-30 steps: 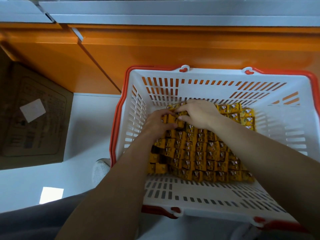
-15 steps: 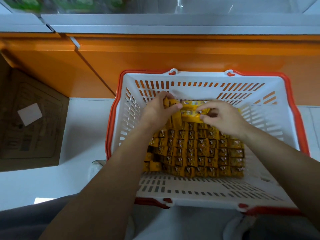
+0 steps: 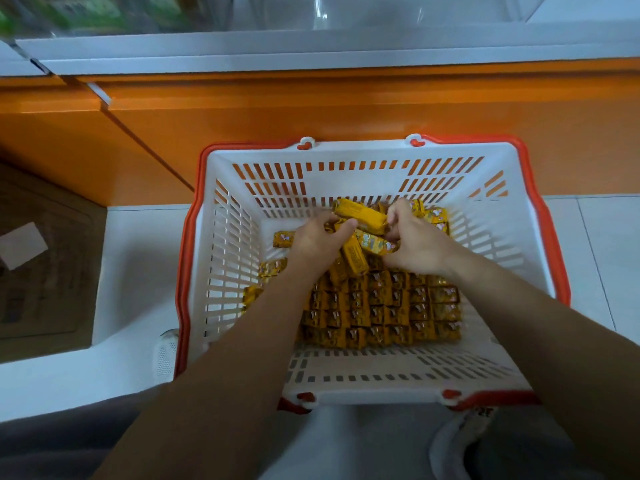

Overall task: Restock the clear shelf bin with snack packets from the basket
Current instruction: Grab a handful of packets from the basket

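One white slotted basket (image 3: pixel 367 174) with an orange rim stood on the pale floor (image 3: pixel 138 258), its far side against the orange shelf base (image 3: pixel 346 109). Two bare hands reached down into it. The left hand (image 3: pixel 317 239) was closed on several yellow snack packets (image 3: pixel 381 306) near the far wall of the basket, its fingers (image 3: pixel 341 225) curled round one long packet (image 3: pixel 360 211) lying crosswise on top; a second packet (image 3: pixel 355 254) tilted down beneath the palm. The right hand (image 3: pixel 417 242) gripped the other end of the same cluster, fingers clenched round the top packet and a third one (image 3: pixel 377 242) just below it. How many packets each hand held in all could not be told, since the hands covered some.

The rest of the packets filled the basket floor. Toward the near wall they stood in tidy rows, four rows visible between the forearms, each about seven or eight across. Three loose packets lay apart along the left wall, and a few more sat in the far right corner behind the right hand.

Above the orange base ran a white shelf ledge (image 3: pixel 311 46), and on it the clear shelf bin (image 3: pixel 346 12) showed at the top edge of the view, blurred. One brown cardboard box (image 3: pixel 41 271) with a white label lay on the floor to the left of the basket.
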